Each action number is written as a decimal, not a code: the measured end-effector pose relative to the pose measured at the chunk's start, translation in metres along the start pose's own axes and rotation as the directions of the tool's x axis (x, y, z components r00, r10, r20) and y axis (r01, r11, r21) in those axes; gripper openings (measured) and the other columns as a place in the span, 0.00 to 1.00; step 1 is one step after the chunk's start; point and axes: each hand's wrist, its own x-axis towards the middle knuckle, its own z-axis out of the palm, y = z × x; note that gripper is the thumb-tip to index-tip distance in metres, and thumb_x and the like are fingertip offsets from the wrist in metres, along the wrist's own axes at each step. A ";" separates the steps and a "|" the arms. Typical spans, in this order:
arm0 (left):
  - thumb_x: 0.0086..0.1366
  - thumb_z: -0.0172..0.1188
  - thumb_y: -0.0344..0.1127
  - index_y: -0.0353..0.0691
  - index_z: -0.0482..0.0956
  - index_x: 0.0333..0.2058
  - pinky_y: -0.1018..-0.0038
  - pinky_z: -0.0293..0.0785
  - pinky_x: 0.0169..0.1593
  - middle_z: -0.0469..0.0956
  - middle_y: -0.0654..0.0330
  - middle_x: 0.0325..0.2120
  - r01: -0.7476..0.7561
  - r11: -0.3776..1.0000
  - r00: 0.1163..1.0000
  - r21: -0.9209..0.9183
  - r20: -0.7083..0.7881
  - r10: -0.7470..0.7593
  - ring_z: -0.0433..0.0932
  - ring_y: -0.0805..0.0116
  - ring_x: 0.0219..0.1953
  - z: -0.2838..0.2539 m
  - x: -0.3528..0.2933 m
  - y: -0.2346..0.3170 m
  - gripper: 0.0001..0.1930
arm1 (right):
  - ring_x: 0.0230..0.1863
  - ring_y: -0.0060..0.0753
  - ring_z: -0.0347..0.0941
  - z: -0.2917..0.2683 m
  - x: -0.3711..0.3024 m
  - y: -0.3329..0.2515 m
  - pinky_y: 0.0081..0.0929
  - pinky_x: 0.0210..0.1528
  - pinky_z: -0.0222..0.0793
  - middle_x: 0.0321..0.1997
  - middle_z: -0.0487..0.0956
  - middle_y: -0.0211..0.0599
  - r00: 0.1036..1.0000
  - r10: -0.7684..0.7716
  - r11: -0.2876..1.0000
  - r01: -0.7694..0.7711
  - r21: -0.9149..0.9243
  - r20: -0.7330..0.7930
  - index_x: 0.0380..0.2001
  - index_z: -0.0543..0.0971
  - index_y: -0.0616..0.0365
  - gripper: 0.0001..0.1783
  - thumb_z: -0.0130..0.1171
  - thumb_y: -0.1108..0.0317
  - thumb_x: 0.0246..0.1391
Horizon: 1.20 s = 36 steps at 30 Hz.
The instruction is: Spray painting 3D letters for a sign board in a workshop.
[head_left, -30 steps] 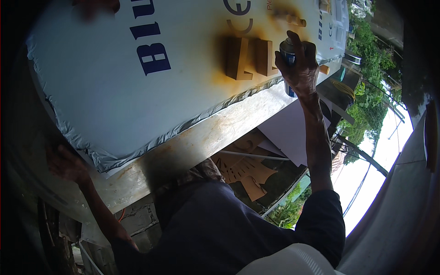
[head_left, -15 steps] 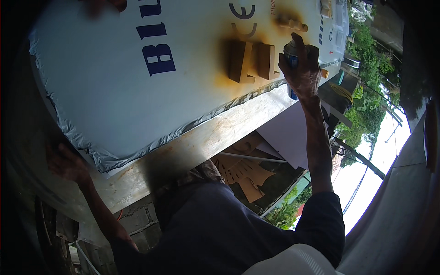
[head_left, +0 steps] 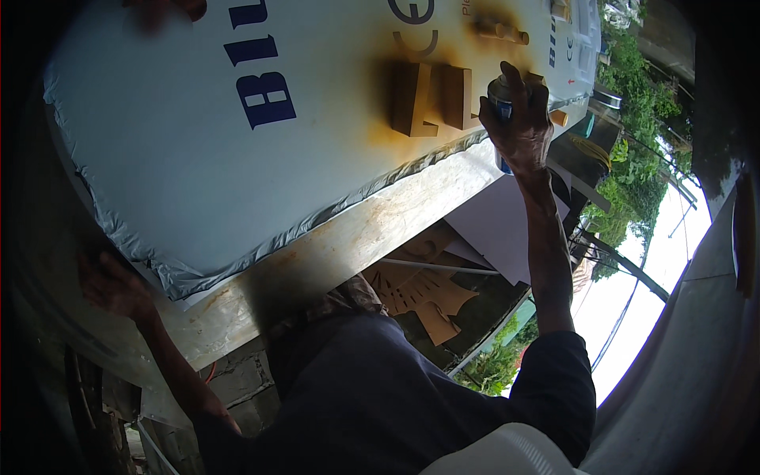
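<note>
Spray can (head_left: 499, 107) is grasped by the right hand (head_left: 521, 127) near the front edge of the table (head_left: 412, 194); blocks (head_left: 457, 96) look sprayed, completeness unclear; left hand (head_left: 117, 286): grip, cannot tell.

- pale, rust-stained bench (head_left: 419, 202), pretty bright along the middle of its edge
- rough grey blockwork (head_left: 241, 381) down below
- leafy greenery (head_left: 629, 166) off to the right, plus blown-out white sky (head_left: 633, 336) crossed by dark wires
- big grey panel or wall (head_left: 673, 372), far right, can't tell which
- left side's super shadowy
</note>
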 end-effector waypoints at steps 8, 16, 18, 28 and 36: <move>0.75 0.55 0.45 0.37 0.78 0.57 0.54 0.72 0.54 0.80 0.51 0.52 -0.002 0.999 1.000 0.035 -0.016 0.003 0.79 0.49 0.52 0.002 0.000 -0.001 0.20 | 0.41 0.47 0.81 -0.003 -0.011 0.004 0.40 0.36 0.85 0.49 0.73 0.46 0.998 -0.040 0.998 0.037 -0.054 -0.057 0.63 0.73 0.42 0.38 0.73 0.62 0.47; 0.75 0.56 0.44 0.39 0.78 0.57 0.55 0.72 0.54 0.80 0.52 0.52 0.061 0.998 0.998 -0.002 0.020 -0.061 0.79 0.50 0.52 -0.001 0.001 0.002 0.19 | 0.39 0.42 0.79 -0.011 -0.023 0.006 0.36 0.29 0.84 0.46 0.70 0.43 0.994 -0.038 0.999 0.035 -0.028 -0.101 0.62 0.73 0.39 0.38 0.74 0.60 0.46; 0.75 0.56 0.44 0.39 0.78 0.57 0.55 0.72 0.54 0.80 0.53 0.52 0.032 0.999 0.999 0.002 -0.005 -0.032 0.79 0.50 0.52 0.000 0.001 0.001 0.19 | 0.39 0.41 0.80 -0.011 -0.025 0.009 0.35 0.29 0.84 0.47 0.71 0.43 0.993 -0.039 0.999 0.037 -0.021 -0.112 0.62 0.73 0.39 0.38 0.74 0.60 0.46; 0.75 0.56 0.44 0.39 0.78 0.57 0.55 0.72 0.55 0.81 0.53 0.52 -0.001 0.999 1.000 0.040 0.002 0.001 0.79 0.52 0.52 0.003 -0.001 -0.004 0.19 | 0.44 0.48 0.82 -0.005 -0.029 0.032 0.38 0.38 0.87 0.52 0.74 0.46 0.996 0.054 0.998 -0.056 -0.030 -0.075 0.64 0.71 0.43 0.40 0.74 0.61 0.47; 0.75 0.56 0.44 0.37 0.78 0.55 0.56 0.72 0.55 0.81 0.53 0.52 0.006 0.998 1.000 0.055 0.005 -0.007 0.79 0.51 0.52 0.004 -0.003 -0.006 0.19 | 0.46 0.47 0.82 -0.003 -0.035 0.034 0.39 0.42 0.86 0.52 0.75 0.46 0.992 0.062 0.998 -0.061 0.015 -0.106 0.63 0.73 0.44 0.39 0.75 0.62 0.45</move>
